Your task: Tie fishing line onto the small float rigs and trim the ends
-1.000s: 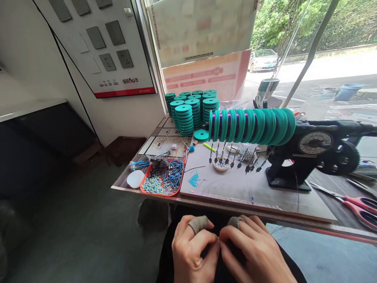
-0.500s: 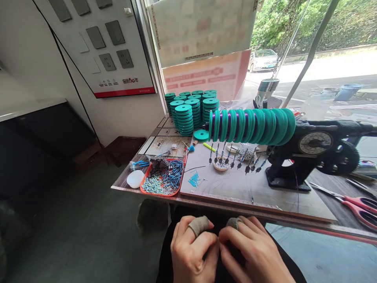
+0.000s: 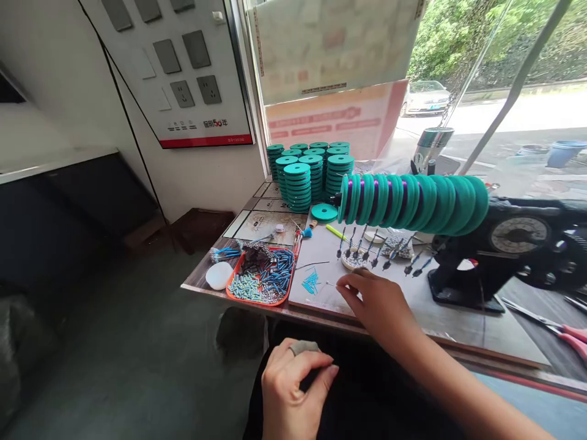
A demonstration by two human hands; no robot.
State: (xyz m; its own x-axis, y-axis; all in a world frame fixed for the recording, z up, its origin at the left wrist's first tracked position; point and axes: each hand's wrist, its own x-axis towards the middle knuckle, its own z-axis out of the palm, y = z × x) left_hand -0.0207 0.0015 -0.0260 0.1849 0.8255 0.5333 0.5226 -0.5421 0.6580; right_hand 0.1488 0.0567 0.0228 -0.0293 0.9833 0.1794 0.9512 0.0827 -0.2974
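Note:
My left hand is above my lap, thumb and forefinger pinched, a grey band round one finger; whatever the pinch holds is too fine to make out. Over the board, my right hand has its thumb and forefinger brought together at a small pale bit on the surface. I cannot tell whether they grip it. Just left lies a little pile of thin light-blue pieces. Behind the right hand are a round dish of small beads and a row of hanging dark-tipped pieces.
A black winding machine carries a row of teal foam spools. More teal spools stand stacked by the window. An orange tray of small parts, a white cup and red-handled scissors lie on the table.
My right hand has left my left hand and reached forward onto the board, beside the light-blue pieces. The left hand stays pinched over my lap. The view has shifted slightly left.

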